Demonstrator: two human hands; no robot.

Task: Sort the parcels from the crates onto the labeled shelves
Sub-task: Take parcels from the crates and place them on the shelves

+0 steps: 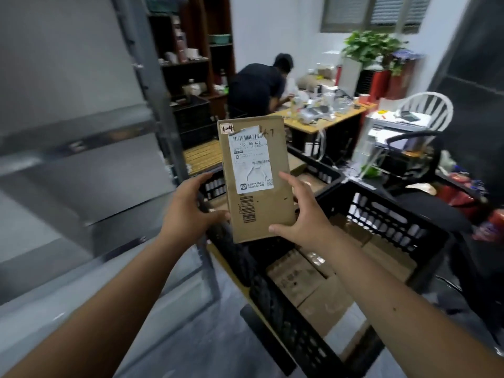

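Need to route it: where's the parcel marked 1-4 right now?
Centre of the head view: the parcel is held upright between both hands, left hand and right hand, above the black crate, with the metal shelves to its left.

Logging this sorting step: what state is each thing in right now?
cardboard parcel: lifted above the crates, label facing the camera, marked 1-4
left hand: grips the parcel's left edge
right hand: holds the parcel's lower right corner
near crate: holds more parcels
metal shelves: blurred
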